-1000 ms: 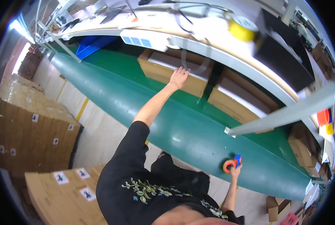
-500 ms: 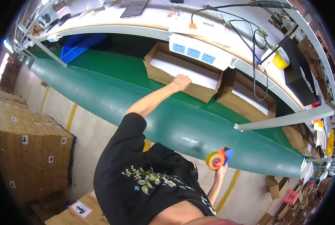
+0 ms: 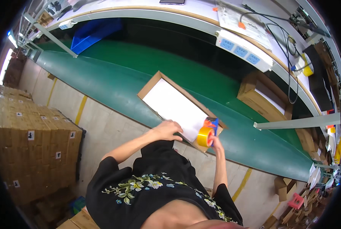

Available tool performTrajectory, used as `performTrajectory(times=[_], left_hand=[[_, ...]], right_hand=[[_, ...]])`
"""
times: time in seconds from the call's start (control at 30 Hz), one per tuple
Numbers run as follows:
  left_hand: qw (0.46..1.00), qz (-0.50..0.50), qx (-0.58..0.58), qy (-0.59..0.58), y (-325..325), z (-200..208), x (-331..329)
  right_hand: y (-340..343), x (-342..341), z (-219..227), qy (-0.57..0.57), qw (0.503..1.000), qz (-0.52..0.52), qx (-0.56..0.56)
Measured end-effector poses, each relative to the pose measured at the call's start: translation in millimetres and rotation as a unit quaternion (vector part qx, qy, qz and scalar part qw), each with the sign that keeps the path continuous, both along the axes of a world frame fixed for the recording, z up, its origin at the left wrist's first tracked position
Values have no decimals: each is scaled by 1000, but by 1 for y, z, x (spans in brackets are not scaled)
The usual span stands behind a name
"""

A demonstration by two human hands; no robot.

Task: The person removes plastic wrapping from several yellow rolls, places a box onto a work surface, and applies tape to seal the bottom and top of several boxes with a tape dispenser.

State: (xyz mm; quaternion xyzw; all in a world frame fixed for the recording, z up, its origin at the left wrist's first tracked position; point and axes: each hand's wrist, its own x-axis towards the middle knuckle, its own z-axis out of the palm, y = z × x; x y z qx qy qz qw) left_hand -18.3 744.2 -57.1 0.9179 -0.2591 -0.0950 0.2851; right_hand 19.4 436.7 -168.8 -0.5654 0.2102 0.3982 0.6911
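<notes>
A long cardboard box (image 3: 148,86) lies slantwise across the near side of the green conveyor belt, its top uncovered and a flat white sheet or panel (image 3: 176,107) filling it. At the box's near long edge, my left hand (image 3: 166,130) has its fingers curled over the rim, gripping it. My right hand (image 3: 217,146) is closed around a tape dispenser (image 3: 208,131), red and blue with a roll of yellow tape. The dispenser is over the right end of the box and hides that corner.
Another cardboard box (image 3: 250,89) with white contents sits on the belt (image 3: 113,103) beneath the bench, beside a slanting metal leg (image 3: 292,122). A power strip (image 3: 243,50) runs along the bench edge; a black cable hangs down. Stacked cartons (image 3: 36,145) stand at left. A blue bin (image 3: 94,36) is behind.
The box has come out from under the bench toward me and turned. My left hand has drawn back to its near edge. My right hand has brought the tape dispenser up over the box's right end.
</notes>
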Motion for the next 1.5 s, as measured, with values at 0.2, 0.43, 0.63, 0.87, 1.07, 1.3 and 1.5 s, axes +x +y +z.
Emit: performTrajectory(times=[0.2, 0.43, 0.63, 0.87, 1.07, 1.3, 1.5], left_hand=[[892, 397, 87, -199, 137, -12, 39], [974, 159, -39, 156, 194, -34, 54], [980, 113, 11, 165, 180, -25, 56], [970, 61, -6, 233, 169, -42, 72], [935, 336, -91, -63, 149, -110, 81], [871, 373, -146, 283, 139, -104, 52], [897, 399, -162, 99, 132, -106, 41]], right_hand=[[12, -27, -14, 0, 991, -134, 9], [13, -21, -1, 28, 972, -210, 99], [17, -28, 7, 6, 968, -236, 86], [12, -21, 35, 5, 996, -86, 18], [8, 15, 122, -76, 978, 60, -184], [22, 96, 102, -73, 972, 151, -167], [36, 84, 18, -1, 993, 103, -64]])
